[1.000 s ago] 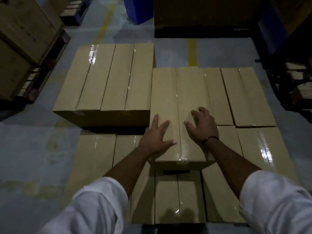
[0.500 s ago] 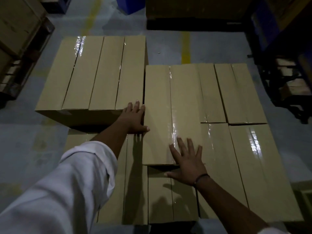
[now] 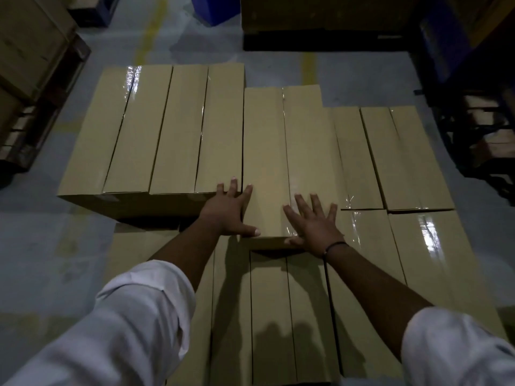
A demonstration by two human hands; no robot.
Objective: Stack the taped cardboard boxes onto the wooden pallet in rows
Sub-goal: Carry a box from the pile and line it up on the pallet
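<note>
Head view, frame centre: left hand (image 3: pixel 230 211) and right hand (image 3: pixel 312 221) lie flat, fingers spread, on box (image 3: pixel 278 162). Stiff, tape-slick top; probably better gripped at near-end corners.

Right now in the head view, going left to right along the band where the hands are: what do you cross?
Bare floor → upper-layer boxes on the left → left hand → box being pushed → right hand → lower boxes on the right → dark pallet stack.
</note>
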